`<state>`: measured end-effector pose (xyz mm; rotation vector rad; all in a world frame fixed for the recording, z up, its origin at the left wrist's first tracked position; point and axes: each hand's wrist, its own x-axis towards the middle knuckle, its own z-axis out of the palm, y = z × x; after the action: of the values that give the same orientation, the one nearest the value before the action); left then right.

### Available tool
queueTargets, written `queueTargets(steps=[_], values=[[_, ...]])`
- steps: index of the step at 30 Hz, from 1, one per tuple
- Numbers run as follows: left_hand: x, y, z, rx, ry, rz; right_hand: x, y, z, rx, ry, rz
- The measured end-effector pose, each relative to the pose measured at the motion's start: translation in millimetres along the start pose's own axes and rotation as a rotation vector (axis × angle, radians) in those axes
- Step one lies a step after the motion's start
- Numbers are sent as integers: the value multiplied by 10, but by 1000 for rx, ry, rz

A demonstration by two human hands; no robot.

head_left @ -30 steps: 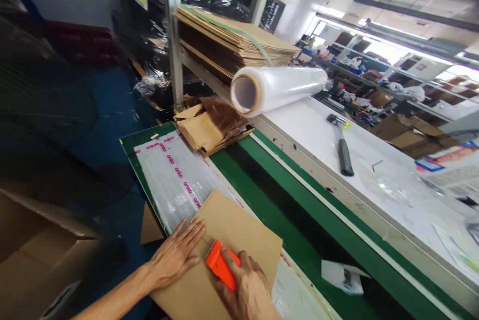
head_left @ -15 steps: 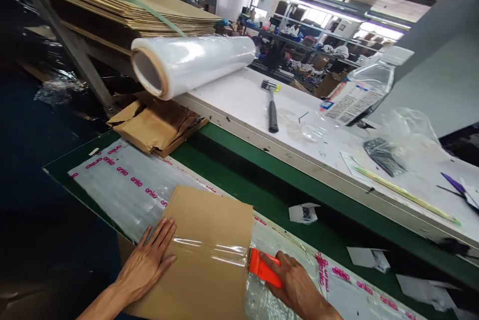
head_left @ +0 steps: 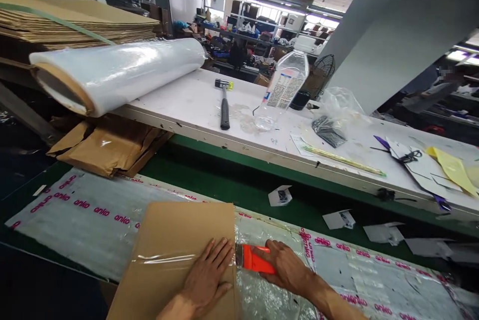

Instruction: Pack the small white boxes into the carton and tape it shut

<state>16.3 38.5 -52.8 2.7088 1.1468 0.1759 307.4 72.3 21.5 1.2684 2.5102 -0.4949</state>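
A brown cardboard sheet or flat carton (head_left: 179, 225) lies on the taped work surface, with a shiny strip of clear tape (head_left: 164, 258) across it. My left hand (head_left: 209, 275) rests flat on the cardboard near its right edge, fingers spread, over part of the tape. Gripped in my right hand (head_left: 286, 265) is an orange-handled scraper (head_left: 256, 258). Its metal blade sits right at the cardboard's right edge, by the end of the tape. Whether the blade touches the cardboard I cannot tell.
Above stands a white shelf (head_left: 179, 105) with a large roll of clear film (head_left: 123, 71), a hammer (head_left: 224, 105) and a plastic bottle (head_left: 284, 85). A torn brown package (head_left: 108, 145) lies at left. Several small white cards (head_left: 339, 219) lie below the shelf edge.
My left hand has moved from the cardboard's left side to near its right edge. The scraper stays by that edge in my right hand. The view has swung to the right.
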Motion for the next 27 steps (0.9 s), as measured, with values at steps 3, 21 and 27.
queueTargets(steps=[3, 21, 27], values=[[-48, -47, -17, 89, 97, 27, 32, 63, 40, -43, -18, -15], [275, -110, 34, 371, 307, 193, 794, -491, -341, -86, -69, 54], [554, -316, 6, 371, 320, 347, 963, -504, -300, 56, 18, 155]])
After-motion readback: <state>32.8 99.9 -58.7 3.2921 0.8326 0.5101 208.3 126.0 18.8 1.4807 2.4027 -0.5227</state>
